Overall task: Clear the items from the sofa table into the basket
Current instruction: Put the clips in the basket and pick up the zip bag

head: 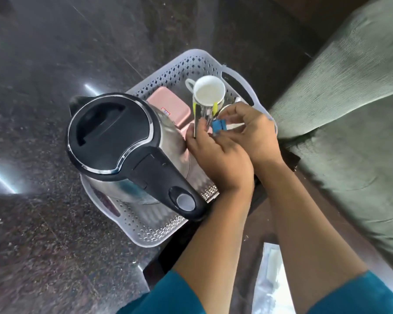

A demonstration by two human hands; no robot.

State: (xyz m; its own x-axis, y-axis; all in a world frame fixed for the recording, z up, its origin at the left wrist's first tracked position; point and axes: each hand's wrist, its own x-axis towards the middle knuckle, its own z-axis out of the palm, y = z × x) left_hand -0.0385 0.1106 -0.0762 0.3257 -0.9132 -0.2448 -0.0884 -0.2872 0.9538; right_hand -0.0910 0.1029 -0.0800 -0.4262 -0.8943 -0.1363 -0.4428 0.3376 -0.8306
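A white perforated basket stands on the dark floor. Inside it stand a steel kettle with a black lid and handle, a pink box, and a white cup resting on a clear glass with yellow stripes. My left hand is over the basket beside the kettle, gripping thin metal cutlery that points toward the glass. My right hand pinches a small blue object just right of the cutlery. Both hands touch each other.
A grey-green sofa runs along the right side. A dark table edge lies under my forearms, with a glossy reflective surface below. Polished dark floor surrounds the basket on the left.
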